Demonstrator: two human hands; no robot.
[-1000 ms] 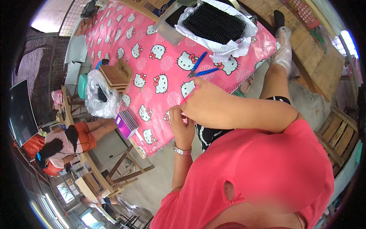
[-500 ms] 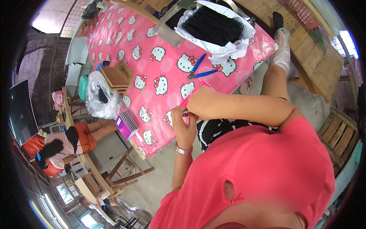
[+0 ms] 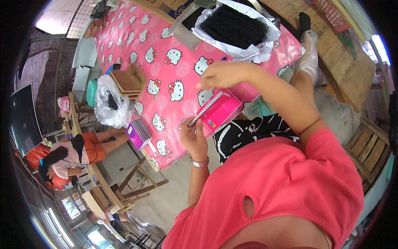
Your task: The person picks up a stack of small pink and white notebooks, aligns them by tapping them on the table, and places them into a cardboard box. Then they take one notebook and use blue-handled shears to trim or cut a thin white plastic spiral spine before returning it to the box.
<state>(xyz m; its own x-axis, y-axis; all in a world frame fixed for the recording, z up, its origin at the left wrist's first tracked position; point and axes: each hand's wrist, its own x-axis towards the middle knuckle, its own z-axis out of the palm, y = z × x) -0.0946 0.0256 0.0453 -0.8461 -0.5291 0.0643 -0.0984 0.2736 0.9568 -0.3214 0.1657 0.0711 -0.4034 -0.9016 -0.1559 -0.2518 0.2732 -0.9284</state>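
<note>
A small pink spiral notebook (image 3: 222, 111) lies slanted at the table's near edge, its coil of light and dark rings along the upper left side. My left hand (image 3: 195, 139), wearing a metal watch, pinches the lower end of the coil between thumb and fingers. Above the notebook, my right hand (image 3: 222, 75) reaches across the table where the blue-handled cutters lie. Only a blue tip of the cutters (image 3: 224, 59) shows past the hand. The right fingers bend downward, and their grip is hidden.
A pink patterned cloth (image 3: 159, 62) covers the table. Black curly fibre (image 3: 232, 27) lies on white paper at the far side. On the left are brown boards (image 3: 128, 81), a clear plastic bag (image 3: 110, 103) and purple notebooks (image 3: 139, 135). A person (image 3: 66, 159) is beyond.
My right hand has left the coil and moved up over the cutters, covering them. The notebook's cover now shows. My left hand stays on the lower coil end.
</note>
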